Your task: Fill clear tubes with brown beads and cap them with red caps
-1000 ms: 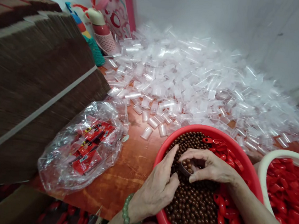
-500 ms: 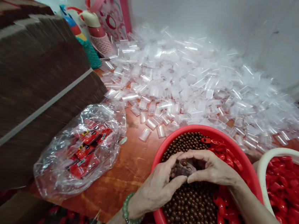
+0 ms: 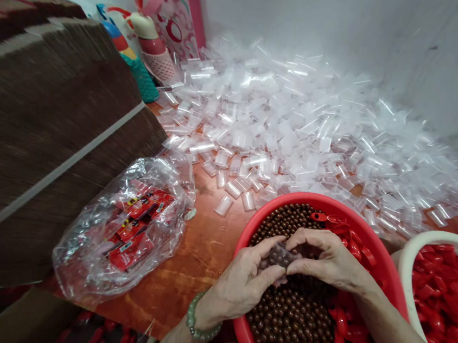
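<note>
Over a red basin (image 3: 239, 303) full of small brown balls (image 3: 299, 321), my left hand (image 3: 242, 282) grips a small clear plastic container (image 3: 281, 255) with brown balls inside. The fingertips of my right hand (image 3: 326, 261) pinch the container's right side. Red plastic pieces (image 3: 359, 338) lie in the basin's right part, and one red piece with a ring (image 3: 318, 217) rests near its back rim.
Clear plastic pieces (image 3: 283, 122) are heaped behind the basin. A white basin (image 3: 403, 261) of red parts stands right. Left are a plastic bag (image 3: 68, 253) with red packets, a cardboard stack (image 3: 52, 136), bottles (image 3: 159, 60) and a pink gift bag (image 3: 199, 21).
The clear container has tilted and shows more of the brown balls inside. My right fingers have shifted slightly on its edge. The whole view has moved a little.
</note>
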A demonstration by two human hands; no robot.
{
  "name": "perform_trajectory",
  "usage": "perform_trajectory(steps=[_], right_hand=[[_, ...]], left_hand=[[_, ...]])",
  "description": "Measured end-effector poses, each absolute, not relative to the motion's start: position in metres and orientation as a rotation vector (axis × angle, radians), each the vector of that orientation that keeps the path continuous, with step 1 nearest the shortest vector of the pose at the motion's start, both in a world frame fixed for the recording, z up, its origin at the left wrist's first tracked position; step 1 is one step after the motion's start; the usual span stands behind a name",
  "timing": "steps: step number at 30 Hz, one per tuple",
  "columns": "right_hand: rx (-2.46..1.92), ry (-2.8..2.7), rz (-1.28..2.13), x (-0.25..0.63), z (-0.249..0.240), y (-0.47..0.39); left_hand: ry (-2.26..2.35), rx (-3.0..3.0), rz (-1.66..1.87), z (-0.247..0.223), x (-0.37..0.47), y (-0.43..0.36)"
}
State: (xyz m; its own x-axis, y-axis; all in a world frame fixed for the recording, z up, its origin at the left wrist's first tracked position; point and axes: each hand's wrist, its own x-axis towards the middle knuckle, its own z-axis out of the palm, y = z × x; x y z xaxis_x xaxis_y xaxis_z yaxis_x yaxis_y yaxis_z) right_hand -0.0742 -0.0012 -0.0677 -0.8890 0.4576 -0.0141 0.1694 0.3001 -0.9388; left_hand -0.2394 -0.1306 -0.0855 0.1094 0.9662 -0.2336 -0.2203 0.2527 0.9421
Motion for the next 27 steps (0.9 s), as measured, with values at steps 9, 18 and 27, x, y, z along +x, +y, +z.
perform_trajectory(steps=[9,18,27], right_hand=[[-0.734,-2.185,1.715,-0.063,-0.056,0.008],[-1.214,-2.49,0.827,-0.017,-0.059,0.042],[-1.208,-2.883,0.032,-0.036,-0.081,0.039]], left_hand=[[1.09,0.831,1.122,-0.084,-0.239,-0.128],[1.22,1.216,1.1,-0.067,-0.245,-0.147],[1.324,1.352,1.145,-0.067,-0.249,-0.142]])
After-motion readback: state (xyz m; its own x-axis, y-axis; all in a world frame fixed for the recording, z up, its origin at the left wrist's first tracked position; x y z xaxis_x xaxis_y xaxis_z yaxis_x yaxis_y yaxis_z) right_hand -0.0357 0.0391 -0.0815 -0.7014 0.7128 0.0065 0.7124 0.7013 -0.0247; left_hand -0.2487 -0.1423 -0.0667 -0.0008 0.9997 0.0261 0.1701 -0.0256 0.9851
